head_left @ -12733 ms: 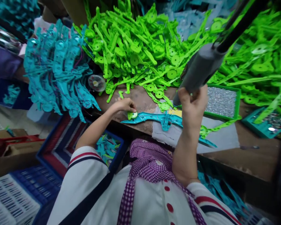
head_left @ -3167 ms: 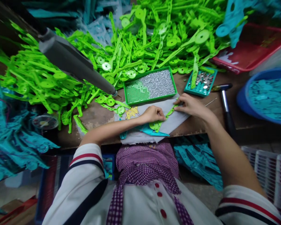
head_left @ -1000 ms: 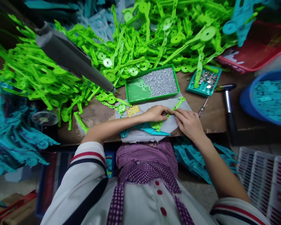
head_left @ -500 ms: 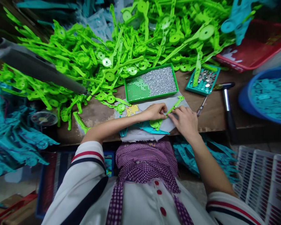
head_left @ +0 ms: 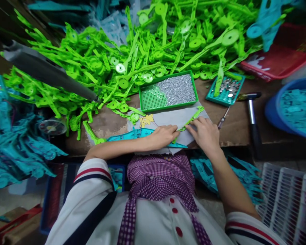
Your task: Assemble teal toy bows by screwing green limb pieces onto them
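Pressing on the blue-green piece (head_left: pixel 127 135), the left hand (head_left: pixel 163 135) hides its grip, so I cannot tell if it holds. The right hand (head_left: pixel 205 132) pinches the green strip (head_left: pixel 196 114) on the grey cloth (head_left: pixel 168 117) on the worktop (head_left: pixel 112 122).

Green tray (head_left: pixel 153 98): green mesh floor, silver screws (head_left: pixel 180 89).
Beyond it: lime-green heap (head_left: pixel 148 44).
Near side: grey cloth (head_left: pixel 168 117) with yellow cartoon print (head_left: pixel 146 120), lime-green strap (head_left: pixel 193 117), teal part (head_left: pixel 127 135).
Right of tray: teal dish (head_left: pixel 215 98) with silver discs (head_left: pixel 226 86), black-handled hammer (head_left: pixel 253 126), red basket (head_left: pixel 283 61), blue tub (head_left: pixel 270 112).
Left of tray: grey tool (head_left: pixel 48 71), teal heap (head_left: pixel 12 146).
Nearest: white top (head_left: pixel 148 224), red-and-navy cuff stripes (head_left: pixel 94 172), red buttons (head_left: pixel 174 211), purple-white gingham scarf (head_left: pixel 158 177).
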Demonstrator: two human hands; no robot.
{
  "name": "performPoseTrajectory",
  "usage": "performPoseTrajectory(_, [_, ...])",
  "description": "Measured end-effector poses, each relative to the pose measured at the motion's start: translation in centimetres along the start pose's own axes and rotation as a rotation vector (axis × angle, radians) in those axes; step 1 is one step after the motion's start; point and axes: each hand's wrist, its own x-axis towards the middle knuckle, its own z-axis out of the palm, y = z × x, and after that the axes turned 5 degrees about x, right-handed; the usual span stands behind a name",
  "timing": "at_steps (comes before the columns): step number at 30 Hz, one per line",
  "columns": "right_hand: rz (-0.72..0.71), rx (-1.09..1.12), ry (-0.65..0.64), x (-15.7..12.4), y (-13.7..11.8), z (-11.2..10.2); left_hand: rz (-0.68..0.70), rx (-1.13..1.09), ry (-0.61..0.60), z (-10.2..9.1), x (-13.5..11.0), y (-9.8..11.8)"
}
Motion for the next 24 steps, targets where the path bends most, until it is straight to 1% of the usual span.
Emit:
performPoseTrajectory(3, [0.009, 0.001, 0.004, -0.1, -0.1, 0.0, 0.004, 0.068, 0.008, 0.1, -0.2, 0.2])
performPoseTrajectory(9, [-0.005, -0.001, 0.033, -0.1, 0.1, 0.3, 0.010, 0.013, 0.016, 0.6, -0.2, 0.0])
performPoseTrajectory(12, [-0.022, -0.007, 0.053, -0.1, 0.3, 0.6, 0.017, -0.013, 0.011, 0.7, 0.2, -0.9])
performPoseTrajectory(15, [-0.036, -0.004, 0.084, -0.1, 0.4, 0.8, 0.048, -0.103, 0.015, 0.7, 0.6, -2.2])
performPoseTrajectory(17, [-0.037, 0.003, 0.095, -0.2, 0.4, 0.9, 0.034, -0.130, 0.019, 0.7, 0.5, -2.9])
performPoseTrajectory(20, [-0.028, 0.016, 0.089, -0.2, 0.4, 1.0, 0.025, -0.078, 0.018, 0.7, 0.2, -3.3])
performPoseTrajectory(24, [-0.004, 0.014, 0.067, -0.1, 0.4, 0.9, 0.088, 0.038, 0.036, 0.5, -0.4, -2.9])
